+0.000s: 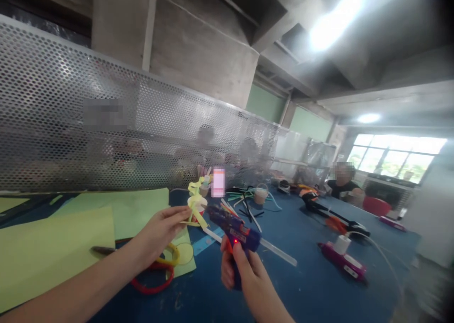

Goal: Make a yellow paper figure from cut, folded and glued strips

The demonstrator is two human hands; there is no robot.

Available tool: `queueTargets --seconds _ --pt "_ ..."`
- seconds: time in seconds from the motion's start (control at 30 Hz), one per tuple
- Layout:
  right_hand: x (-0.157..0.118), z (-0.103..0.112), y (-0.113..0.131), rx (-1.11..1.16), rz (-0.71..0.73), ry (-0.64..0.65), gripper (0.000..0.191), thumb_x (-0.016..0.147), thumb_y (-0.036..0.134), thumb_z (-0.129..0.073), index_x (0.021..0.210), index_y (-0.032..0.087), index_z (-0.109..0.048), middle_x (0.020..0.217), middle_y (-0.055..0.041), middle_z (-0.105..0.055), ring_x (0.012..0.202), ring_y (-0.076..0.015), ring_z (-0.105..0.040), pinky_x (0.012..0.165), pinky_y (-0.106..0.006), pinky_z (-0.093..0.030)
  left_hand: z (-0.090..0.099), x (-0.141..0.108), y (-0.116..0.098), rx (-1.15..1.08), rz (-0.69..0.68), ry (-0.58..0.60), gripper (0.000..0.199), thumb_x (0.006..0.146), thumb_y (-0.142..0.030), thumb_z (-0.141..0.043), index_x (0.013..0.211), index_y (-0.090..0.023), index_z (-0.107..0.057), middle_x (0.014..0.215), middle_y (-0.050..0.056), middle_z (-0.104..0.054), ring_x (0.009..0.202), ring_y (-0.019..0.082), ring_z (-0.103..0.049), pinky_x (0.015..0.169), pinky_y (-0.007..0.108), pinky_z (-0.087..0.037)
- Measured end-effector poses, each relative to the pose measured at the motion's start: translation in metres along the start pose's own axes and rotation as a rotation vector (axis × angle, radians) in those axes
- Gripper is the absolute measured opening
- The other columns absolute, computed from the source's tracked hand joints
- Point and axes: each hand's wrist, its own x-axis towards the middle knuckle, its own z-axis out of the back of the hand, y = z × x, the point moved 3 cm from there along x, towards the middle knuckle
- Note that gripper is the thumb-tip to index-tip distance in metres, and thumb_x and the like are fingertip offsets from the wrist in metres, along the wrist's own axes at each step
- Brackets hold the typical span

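My right hand [244, 268] is wrapped round the handle of a blue glue gun [241, 233], whose red light glows. A clear glue stick [278, 252] juts from the gun's rear. In my left hand [170, 226], thumb and fingers pinch a curled yellow paper strip [196, 205]. The gun's nozzle points toward this strip, close beside it; whether they touch I cannot tell. Below my left wrist lie scissors with red and yellow handles [152, 285], partly hidden by the arm.
Yellow paper sheets [71, 252] cover the table's left side. A purple glue gun [344, 261] lies at right, with its cord trailing. Behind my hands are a small bucket [261, 195] and loose strips [248, 209]. A perforated metal screen [159, 119] borders the table; a person [344, 186] sits far right.
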Motion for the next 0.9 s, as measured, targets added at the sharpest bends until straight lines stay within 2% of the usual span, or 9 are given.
queueTargets --seconds 0.17,0.43,0.67,0.9 --pt "-0.0017 0.0034 -0.0060 -0.055 -0.020 0.009 0.035 0.085 0.053 -0.044 0.083 0.018 -0.047 0.053 0.0074 -0.039 0.046 -0.0078 -0.037 0.047 -0.023 -0.031 0.0005 -0.0003 0.0018 -0.011 0.012 0.029 0.012 0.059 -0.021 -0.078 0.067 -0.016 -0.071 0.072 0.003 -0.068 0.072 0.012 -0.059 0.070 0.020 -0.044" --pt "-0.0079 0.0001 -0.0063 -0.151 -0.039 0.047 0.038 0.086 0.055 -0.040 0.082 0.018 -0.046 0.054 0.0063 -0.040 0.047 -0.0088 -0.039 0.048 -0.024 -0.032 0.0009 -0.0027 0.0025 0.010 -0.005 0.164 0.008 0.067 -0.021 -0.073 0.073 -0.014 -0.072 0.073 0.006 -0.068 0.076 0.014 -0.061 0.078 0.024 -0.042" --pt "-0.0080 0.0029 -0.0059 -0.230 -0.047 0.031 0.037 0.087 0.055 -0.038 0.085 0.018 -0.043 0.055 0.0060 -0.041 0.049 -0.0093 -0.039 0.049 -0.023 -0.032 0.0020 -0.0024 0.0032 -0.013 0.000 0.206 0.010 0.067 -0.022 -0.073 0.075 -0.015 -0.073 0.075 0.005 -0.069 0.077 0.014 -0.061 0.081 0.025 -0.040" --pt "-0.0069 0.0045 -0.0091 -0.257 -0.050 0.024 0.037 0.087 0.055 -0.038 0.085 0.019 -0.041 0.055 0.0067 -0.040 0.048 -0.0090 -0.037 0.050 -0.024 -0.031 0.0002 -0.0033 0.0022 -0.045 0.018 0.188 0.012 0.064 -0.022 -0.076 0.073 -0.015 -0.072 0.073 0.004 -0.069 0.077 0.014 -0.061 0.082 0.026 -0.040"
